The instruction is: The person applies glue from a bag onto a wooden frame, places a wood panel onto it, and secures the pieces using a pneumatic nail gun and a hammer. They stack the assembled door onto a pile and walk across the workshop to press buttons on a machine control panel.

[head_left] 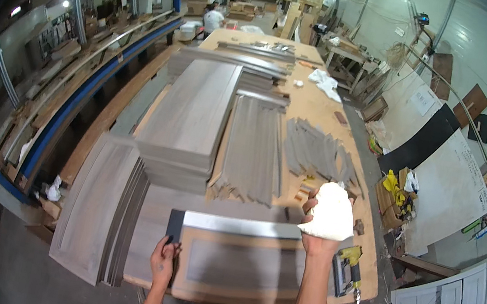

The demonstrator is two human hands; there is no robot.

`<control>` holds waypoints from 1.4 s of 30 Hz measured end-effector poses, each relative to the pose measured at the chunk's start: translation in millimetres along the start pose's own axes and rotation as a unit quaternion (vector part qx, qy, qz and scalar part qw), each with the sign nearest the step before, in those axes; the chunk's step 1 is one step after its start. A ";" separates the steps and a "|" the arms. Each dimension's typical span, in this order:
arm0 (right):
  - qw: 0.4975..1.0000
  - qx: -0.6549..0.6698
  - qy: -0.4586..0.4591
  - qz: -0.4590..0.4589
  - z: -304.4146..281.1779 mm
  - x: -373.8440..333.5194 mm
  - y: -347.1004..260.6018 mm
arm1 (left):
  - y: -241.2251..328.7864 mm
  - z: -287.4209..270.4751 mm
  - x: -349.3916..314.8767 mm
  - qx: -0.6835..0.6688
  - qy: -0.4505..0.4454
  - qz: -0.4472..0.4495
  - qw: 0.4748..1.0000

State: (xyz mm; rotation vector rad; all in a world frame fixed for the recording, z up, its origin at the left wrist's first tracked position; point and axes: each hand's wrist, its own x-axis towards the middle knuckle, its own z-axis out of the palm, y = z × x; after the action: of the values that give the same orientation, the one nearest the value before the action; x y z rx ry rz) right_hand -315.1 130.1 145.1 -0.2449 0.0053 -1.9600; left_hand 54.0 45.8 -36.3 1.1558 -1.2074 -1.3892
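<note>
My right hand (319,245) is raised over the right side of the worktable, its fingers wrapped round a bright white, rounded thing (330,213). Glare washes out its surface, so I cannot tell whether it is a bundled cloth or a container. Lower left, my left hand (162,260) has curled fingers at the lower end of a dark flat block (175,222). That block sits at the left end of a pale, shiny strip (244,226). Below the strip lies a framed panel (244,267) with a brown border, partly in shadow, near the table's front edge.
A nail gun (350,267) with a hose lies right of the panel. Stacked grey panels (190,105), long boards (251,140) and loose strips (323,152) cover the worktable (366,260). More panels (96,199) lean at the left. A person (213,19) is far back.
</note>
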 end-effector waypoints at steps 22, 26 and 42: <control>0.863 -0.446 0.234 0.024 -68.5 -100.3 217.0 | -81.5 -67.2 67.2 0.521 0.078 0.206 0.825; 0.754 -0.624 0.206 -0.002 -128.4 -114.5 263.4 | -84.4 -63.7 62.4 0.504 0.090 0.201 0.835; 0.582 -0.802 0.025 -0.135 -175.4 -115.2 308.1 | -82.0 -64.9 65.8 0.418 0.154 0.268 0.855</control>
State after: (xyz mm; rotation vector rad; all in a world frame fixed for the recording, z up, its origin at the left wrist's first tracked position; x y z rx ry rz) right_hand -21.8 94.7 -82.3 -1.4024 1.9370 -1.6228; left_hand 104.9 -20.2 -127.5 1.3788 -1.7746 -0.2026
